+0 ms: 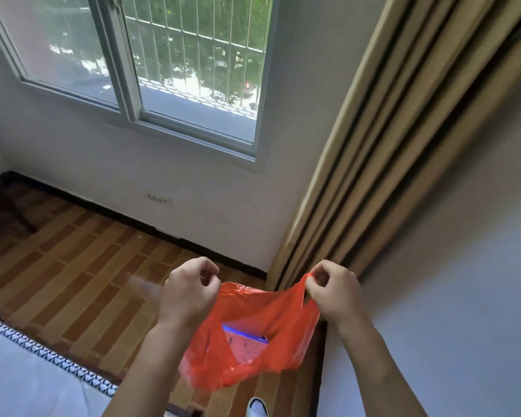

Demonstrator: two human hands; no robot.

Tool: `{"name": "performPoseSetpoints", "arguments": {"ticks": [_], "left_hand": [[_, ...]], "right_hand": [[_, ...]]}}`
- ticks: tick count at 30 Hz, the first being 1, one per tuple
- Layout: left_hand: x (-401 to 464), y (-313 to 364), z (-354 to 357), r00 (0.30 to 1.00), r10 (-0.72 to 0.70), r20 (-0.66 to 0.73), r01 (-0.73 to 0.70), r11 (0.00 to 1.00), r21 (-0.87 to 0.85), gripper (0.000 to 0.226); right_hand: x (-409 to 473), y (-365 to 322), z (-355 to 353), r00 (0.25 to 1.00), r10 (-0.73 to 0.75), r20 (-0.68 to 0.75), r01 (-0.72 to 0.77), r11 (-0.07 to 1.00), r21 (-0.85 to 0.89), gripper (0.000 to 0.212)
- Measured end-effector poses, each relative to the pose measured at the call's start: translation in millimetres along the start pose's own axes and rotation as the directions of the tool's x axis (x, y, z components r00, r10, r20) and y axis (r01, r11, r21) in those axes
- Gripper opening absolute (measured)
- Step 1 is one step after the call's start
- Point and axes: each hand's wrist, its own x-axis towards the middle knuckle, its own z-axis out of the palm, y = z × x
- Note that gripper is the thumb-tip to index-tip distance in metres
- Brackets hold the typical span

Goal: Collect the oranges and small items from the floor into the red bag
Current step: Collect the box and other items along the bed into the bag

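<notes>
Head view: the red bag (pixel 247 335) hangs stretched between both hands, above the wooden floor (pixel 73 266). The left hand (pixel 190 291) is curled at one top edge, grip on the plastic unclear; the right hand (pixel 334 293) pinches a handle. A pale box with a blue edge (pixel 245 343) sits inside the open mouth. Curtain (pixel 388 164) and wall stand just right; bare floor spreads left.
</notes>
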Motion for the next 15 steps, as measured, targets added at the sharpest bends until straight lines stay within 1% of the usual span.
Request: {"name": "performPoseSetpoints", "arguments": {"ticks": [3,5,9,12,15], "left_hand": [[23.6,-10.1,28.5,0.998,-0.064,0.012,0.063,0.997,0.035,0.016],[34.0,-20.6,45.9,0.991,-0.132,0.023,0.131,0.990,0.051,0.017],[39.2,-46.3,72.2,0.970,-0.236,0.062,0.230,0.969,0.085,0.019],[45.3,-63.8,89.4,0.958,-0.277,0.072,0.269,0.957,0.109,0.018],[58.3,-82.5,111.6,0.953,-0.294,0.076,0.282,0.950,0.134,0.017]], "right_hand": [[48.5,18.9,26.1,0.995,-0.005,0.100,0.005,1.000,-0.002,0.010],[74.2,33.3,46.9,0.985,-0.016,0.170,0.016,1.000,0.002,0.010],[105.8,57.7,82.8,0.964,-0.016,0.266,0.022,1.000,-0.019,0.011],[121.6,71.9,106.3,0.956,-0.011,0.295,0.020,0.999,-0.030,0.012],[138.2,89.4,134.2,0.959,0.004,0.284,-0.007,1.000,0.011,0.014]]}}
